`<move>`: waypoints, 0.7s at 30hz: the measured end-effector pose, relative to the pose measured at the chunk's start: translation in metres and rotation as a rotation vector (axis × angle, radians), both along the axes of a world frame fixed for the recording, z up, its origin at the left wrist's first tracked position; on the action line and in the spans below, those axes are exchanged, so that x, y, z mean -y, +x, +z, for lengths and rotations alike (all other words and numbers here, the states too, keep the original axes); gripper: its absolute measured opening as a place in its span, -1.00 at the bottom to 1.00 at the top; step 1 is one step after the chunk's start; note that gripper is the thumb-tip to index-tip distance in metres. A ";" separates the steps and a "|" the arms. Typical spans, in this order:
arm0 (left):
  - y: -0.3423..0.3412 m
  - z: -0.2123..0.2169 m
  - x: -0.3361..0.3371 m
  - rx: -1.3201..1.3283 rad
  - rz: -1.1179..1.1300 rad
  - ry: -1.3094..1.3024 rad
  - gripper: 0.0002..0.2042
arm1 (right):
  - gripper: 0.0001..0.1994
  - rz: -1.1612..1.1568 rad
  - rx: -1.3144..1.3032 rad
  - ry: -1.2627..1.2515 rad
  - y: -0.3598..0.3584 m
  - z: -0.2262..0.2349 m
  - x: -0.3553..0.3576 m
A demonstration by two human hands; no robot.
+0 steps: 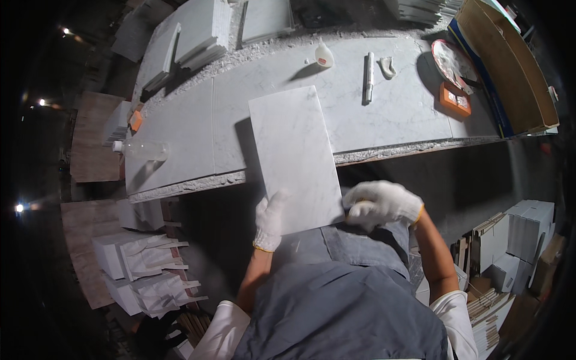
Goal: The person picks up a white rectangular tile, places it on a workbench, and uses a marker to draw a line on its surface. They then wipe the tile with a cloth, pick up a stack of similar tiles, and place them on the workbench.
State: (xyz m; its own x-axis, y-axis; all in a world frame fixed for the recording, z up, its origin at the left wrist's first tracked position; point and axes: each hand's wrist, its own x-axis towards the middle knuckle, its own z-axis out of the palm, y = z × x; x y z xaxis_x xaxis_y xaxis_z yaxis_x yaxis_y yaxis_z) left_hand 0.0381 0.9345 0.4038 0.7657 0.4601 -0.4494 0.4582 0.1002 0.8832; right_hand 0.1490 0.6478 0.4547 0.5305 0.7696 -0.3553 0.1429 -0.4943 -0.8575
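A white marble tile (295,156) with faint grey veins slants up from my lap, its far part over the table edge. My left hand (270,219), in a white knit glove, grips the tile's near left edge, thumb on the face and the other fingers hidden behind. Beside the near right edge is my right hand (384,203), gloved the same way. Its fingers are curled, with a small dark patch under them; what they hold, if anything, I cannot make out.
The marble-topped table (234,90) carries a squeeze bottle (324,55), a white marker (369,78), a crumpled white piece (387,68), an orange block (455,99), a round tub (454,60), a cardboard box (510,66), a clear bottle (144,150) and stacked tiles (201,33). White cartons (531,222) stand right.
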 end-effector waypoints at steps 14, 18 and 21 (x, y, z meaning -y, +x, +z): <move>-0.008 -0.022 -0.015 -0.120 0.002 -0.142 -0.48 | -0.66 -0.405 0.722 -0.096 0.134 -0.010 -0.094; -0.009 -0.021 -0.014 -0.161 0.038 -0.218 -0.50 | -0.73 -0.196 0.831 -0.326 0.142 -0.006 -0.098; -0.011 -0.022 -0.016 -0.166 0.025 -0.270 -0.55 | -0.76 -0.143 0.823 -0.360 0.152 -0.002 -0.100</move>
State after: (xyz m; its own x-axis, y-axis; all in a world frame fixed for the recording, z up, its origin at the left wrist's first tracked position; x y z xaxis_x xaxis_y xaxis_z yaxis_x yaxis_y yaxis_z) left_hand 0.0268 0.9504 0.3820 0.6616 0.3250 -0.6758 0.5880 0.3344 0.7365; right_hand 0.3008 0.7475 0.4532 0.8046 0.5932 -0.0282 0.5587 -0.7723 -0.3024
